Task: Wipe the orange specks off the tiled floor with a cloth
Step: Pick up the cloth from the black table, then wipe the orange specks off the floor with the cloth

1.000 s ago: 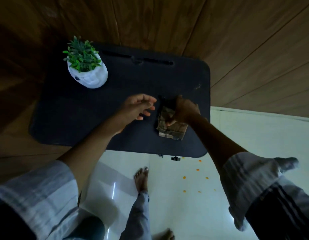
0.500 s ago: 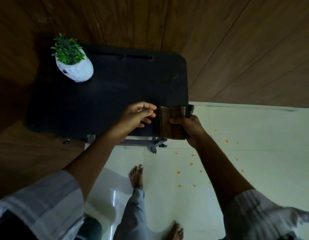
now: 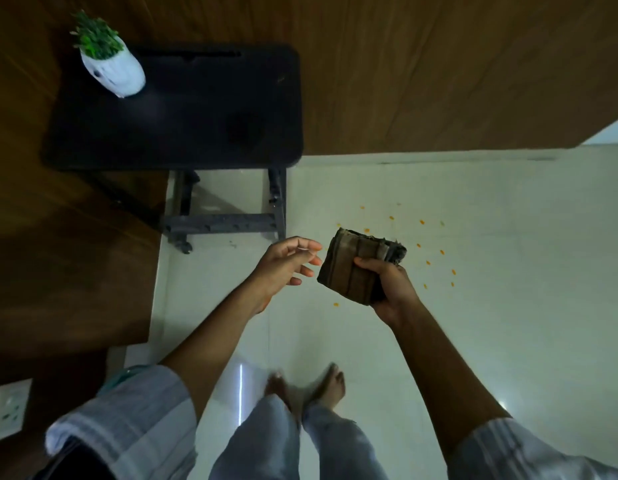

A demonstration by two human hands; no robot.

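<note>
My right hand (image 3: 392,287) grips a folded brown cloth (image 3: 356,268) in the air above the pale tiled floor (image 3: 491,323). Its thumb lies across the top of the cloth and the fingers wrap under it. Beside the cloth's left edge hovers my left hand (image 3: 288,266), fingers loosely spread and apart from the fabric, holding nothing. Several small orange specks (image 3: 442,252) are scattered on the tiles just beyond and to the right of the cloth, and one more orange speck (image 3: 336,304) lies below it.
A black table (image 3: 183,109) on a dark metal frame (image 3: 228,220) stands at the upper left, with a small green plant in a white pot (image 3: 113,69) on it. Brown wood panelling (image 3: 439,71) lines the far wall and left side. My bare feet (image 3: 311,386) stand on the tiles.
My right hand lifted the cloth off the black table and carried it out over the tiles. I have stepped back from the table, and my left hand moved along beside the cloth.
</note>
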